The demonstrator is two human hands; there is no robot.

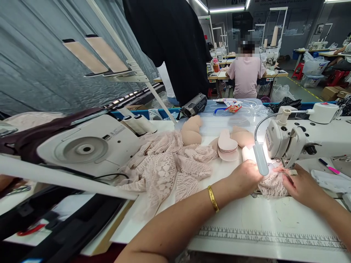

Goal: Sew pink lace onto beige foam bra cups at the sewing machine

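Note:
My left hand [245,178], with a gold bangle at the wrist, lies on a small piece of pale pink lace [270,186] under the head of a white sewing machine [298,140]. Its fingers are washed out by the glare of a gooseneck lamp [260,157], so their grip is unclear. My right hand [297,184] presses on the same lace from the right, fingers curled onto the cloth near the needle. A ruler strip [268,239] runs along the white table's near edge.
A heap of pink lace [167,166] lies left of my hands. Beige padded cups [192,131] and stacked pink pads [227,145] sit behind it. Another white machine [87,146] stands at left. A pink pen [330,168] lies at right. A person in pink [246,73] sits beyond.

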